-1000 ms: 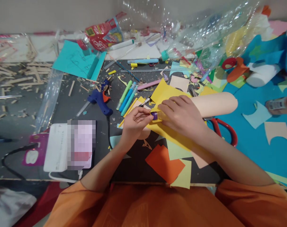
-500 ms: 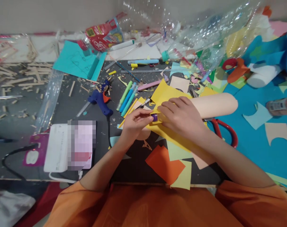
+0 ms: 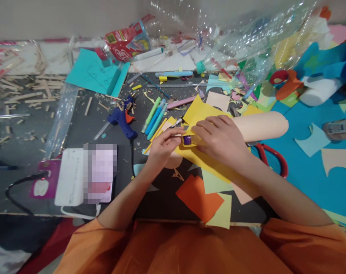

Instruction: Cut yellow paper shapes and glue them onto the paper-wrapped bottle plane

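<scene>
My right hand (image 3: 220, 137) lies over yellow paper (image 3: 204, 110), its fingers curled round a small see-through bottle with a purple cap (image 3: 187, 140). Most of that bottle is hidden under the palm. Just left of the cap is my left hand (image 3: 165, 146), with thumb and fingers apart and nothing between them. Beyond my right knuckles lies a long, pale peach rounded paper piece (image 3: 261, 127). Red-handled scissors (image 3: 283, 163) rest by my right wrist, their blades partly covered. Orange paper (image 3: 200, 198) and pale green paper (image 3: 222, 215) lie below my hands.
Felt pens (image 3: 154, 118) and a blue glue gun (image 3: 121, 121) lie to the left. A phone (image 3: 104, 171) sits beside a white power bank (image 3: 69, 177). Plastic bottles (image 3: 127, 42) line the back. Wood sticks (image 3: 27, 97) litter the far left; a blue sheet (image 3: 310, 186) covers the right.
My left fingers have come off the purple cap and moved slightly left, so more of the cap shows. My right hand keeps its hold on the bottle.
</scene>
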Tool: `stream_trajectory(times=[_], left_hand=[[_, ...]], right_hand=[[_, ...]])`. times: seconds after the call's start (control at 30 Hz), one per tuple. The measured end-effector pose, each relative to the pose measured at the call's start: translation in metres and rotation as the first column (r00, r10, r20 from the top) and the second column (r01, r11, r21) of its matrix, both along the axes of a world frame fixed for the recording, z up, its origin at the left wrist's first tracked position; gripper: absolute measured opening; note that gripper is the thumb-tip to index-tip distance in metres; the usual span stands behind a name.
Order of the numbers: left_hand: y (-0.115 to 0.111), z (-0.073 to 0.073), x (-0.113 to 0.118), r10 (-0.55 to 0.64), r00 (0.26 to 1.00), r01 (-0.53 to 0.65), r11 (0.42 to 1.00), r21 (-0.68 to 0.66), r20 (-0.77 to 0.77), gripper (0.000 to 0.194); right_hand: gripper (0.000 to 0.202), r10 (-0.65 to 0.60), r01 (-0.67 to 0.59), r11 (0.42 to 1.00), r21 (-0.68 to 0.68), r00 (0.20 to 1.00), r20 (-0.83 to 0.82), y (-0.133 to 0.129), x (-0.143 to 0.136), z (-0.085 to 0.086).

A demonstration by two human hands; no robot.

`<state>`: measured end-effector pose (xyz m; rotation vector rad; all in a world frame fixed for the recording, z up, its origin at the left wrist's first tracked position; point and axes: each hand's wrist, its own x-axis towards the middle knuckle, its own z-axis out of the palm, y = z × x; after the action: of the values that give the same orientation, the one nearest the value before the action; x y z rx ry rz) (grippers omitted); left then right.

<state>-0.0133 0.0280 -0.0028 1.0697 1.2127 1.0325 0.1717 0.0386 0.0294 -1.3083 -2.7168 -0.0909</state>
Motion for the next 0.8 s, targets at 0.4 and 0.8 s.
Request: stream_trajectory(times=[0.4,0.8], left_hand=[[-0.002,-0.011,-0.001,0.012,0.992,0.011,0.983,0.185,-0.122,0.011],[-0.005,-0.014,-0.004,0.143,0.882,0.191,0.764,0.616,-0.45,0.014]], right_hand=[[0.02,0.029,-0.03,0.999,0.019,0.999,0.016,0.0,0.0,0.0],[0.018,0.04,-0.04,0.999,0.011,0.999,-0.006,-0.002,0.0,-0.002]])
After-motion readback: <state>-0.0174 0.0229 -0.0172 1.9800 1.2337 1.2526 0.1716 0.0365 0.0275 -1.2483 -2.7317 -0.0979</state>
